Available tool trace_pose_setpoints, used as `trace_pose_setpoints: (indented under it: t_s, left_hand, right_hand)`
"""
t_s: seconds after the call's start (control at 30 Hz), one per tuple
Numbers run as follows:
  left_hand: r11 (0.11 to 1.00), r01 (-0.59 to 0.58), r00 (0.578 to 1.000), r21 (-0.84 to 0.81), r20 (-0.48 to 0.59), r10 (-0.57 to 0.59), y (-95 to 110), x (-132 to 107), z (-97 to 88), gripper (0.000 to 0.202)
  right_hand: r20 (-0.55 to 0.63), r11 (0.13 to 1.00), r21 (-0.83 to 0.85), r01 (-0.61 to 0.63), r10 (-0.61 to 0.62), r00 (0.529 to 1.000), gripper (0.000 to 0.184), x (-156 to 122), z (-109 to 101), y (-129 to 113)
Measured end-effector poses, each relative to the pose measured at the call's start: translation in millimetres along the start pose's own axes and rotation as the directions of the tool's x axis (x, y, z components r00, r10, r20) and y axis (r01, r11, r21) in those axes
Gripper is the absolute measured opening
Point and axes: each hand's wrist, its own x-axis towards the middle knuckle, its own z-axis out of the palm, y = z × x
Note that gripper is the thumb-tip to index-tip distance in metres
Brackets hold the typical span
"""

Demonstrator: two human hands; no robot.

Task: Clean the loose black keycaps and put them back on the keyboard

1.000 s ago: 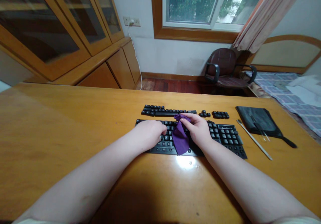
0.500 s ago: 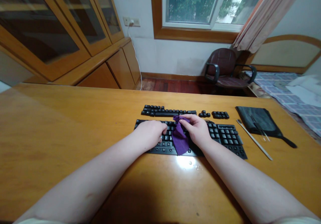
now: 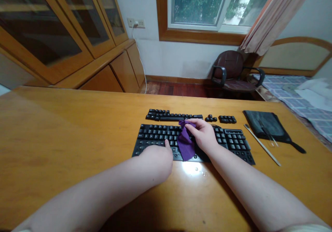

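Note:
A black keyboard lies in the middle of the wooden desk. My right hand rests on the keys at the keyboard's middle, its fingers pinched on a purple cloth that drapes toward the front edge. My left hand sits at the keyboard's near edge, curled, with the thumb touching the front row of keys; nothing shows in it. Behind the keyboard lie rows of loose black keycaps.
A black pouch lies at the right with a dark-handled tool and a thin pale stick beside it. Beyond the desk stand wooden cabinets, a brown armchair and a bed.
My left hand has drawn back from the keys to the keyboard's near edge, uncovering the left keys. My right hand with the cloth has barely moved.

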Motion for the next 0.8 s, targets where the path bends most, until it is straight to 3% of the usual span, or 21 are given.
trace_pose_setpoints:
  t_s: [0.2, 0.27, 0.33, 0.4, 0.47, 0.5, 0.57, 0.67, 0.8]
  left_hand:
    - [1.000, -0.002, 0.998, -0.014, 0.068, 0.003, 5, -6, -5.2, 0.065]
    - [0.997, -0.012, 1.000, -0.071, -0.014, 0.011, -5, -5, -10.0, 0.056]
    - [0.988, -0.025, 0.987, -0.156, -0.163, -0.001, -22, 1, -16.1, 0.044]
    - [0.974, 0.008, 0.939, -0.226, -0.333, -0.085, -44, 14, -23.6, 0.038]
    - [0.958, 0.029, 0.845, -0.286, -0.505, -0.176, -67, 34, -31.8, 0.034]
    - [0.956, 0.040, 0.802, -0.291, -0.562, -0.205, -78, 46, -35.7, 0.033]
    - [0.962, 0.038, 0.765, -0.270, -0.612, -0.202, -97, 73, -42.4, 0.032]
    - [0.960, 0.048, 0.780, -0.277, -0.590, -0.209, -115, 113, -48.5, 0.029]
    - [0.952, 0.009, 0.866, -0.305, -0.473, -0.160, -125, 149, -50.1, 0.023]
  right_hand:
    - [-0.001, 1.000, -0.003, 0.000, 0.000, 1.000, 0.022, 1, 0, 2]
    - [-0.002, 1.000, 0.000, -0.002, 0.002, 1.000, 0.022, 1, 0, 1]
    - [-0.006, 1.000, -0.002, -0.003, 0.003, 1.000, 0.023, 0, 0, 0]
    - [-0.007, 1.000, -0.007, 0.000, 0.000, 1.000, 0.023, 0, 0, 0]
    - [-0.003, 1.000, -0.010, 0.006, -0.006, 1.000, 0.023, 0, 0, 0]
    - [0.002, 1.000, -0.009, 0.008, -0.008, 1.000, 0.023, 0, 0, 0]
    - [0.007, 1.000, -0.001, 0.008, -0.008, 1.000, 0.023, 1, 0, 1]
    - [0.007, 1.000, 0.011, -0.002, 0.002, 1.000, 0.023, 1, 0, 0]
    - [0.007, 0.999, 0.035, -0.012, 0.012, 1.000, 0.022, 0, 1, 0]
